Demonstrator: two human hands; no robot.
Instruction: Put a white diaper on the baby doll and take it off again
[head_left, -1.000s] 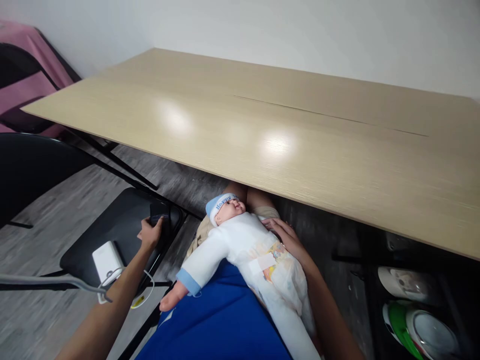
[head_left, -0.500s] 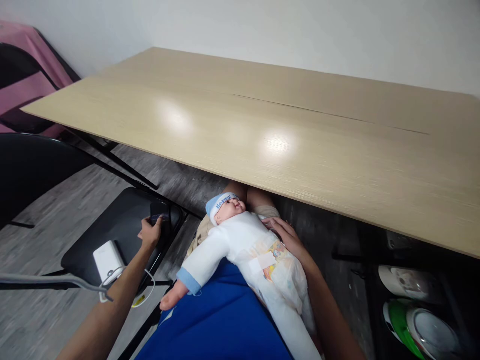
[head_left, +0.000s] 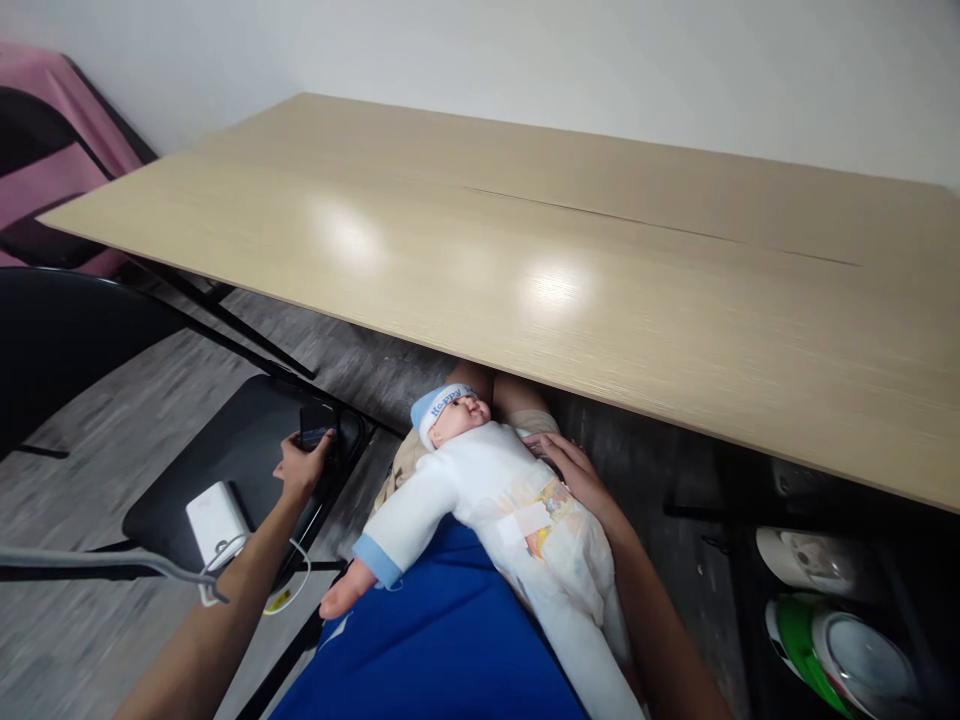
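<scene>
A baby doll (head_left: 487,460) in a white outfit and a blue-and-white cap lies on its back across my lap, its head toward the table. A diaper (head_left: 574,540) with a printed front is around its hips. My right hand (head_left: 571,466) rests along the doll's side near its arm, fingers curved against it, and my forearm runs down beside its legs. Off to the left, my left hand (head_left: 302,462) grips a dark phone (head_left: 316,424) above the chair seat, thumb on its face. The fingers behind the phone are partly hidden.
A white power bank (head_left: 217,522) with a cable lies on the black chair seat (head_left: 259,440). The pale wooden table (head_left: 450,260) spans the view ahead. Under it at right are a green-and-white round thing (head_left: 810,640) and a white container (head_left: 810,562). Pink cloth (head_left: 52,110) hangs at far left.
My left hand has tilted the phone slightly, and its face shows a little more, with the thumb shifted right. My right hand and the doll stay in place.
</scene>
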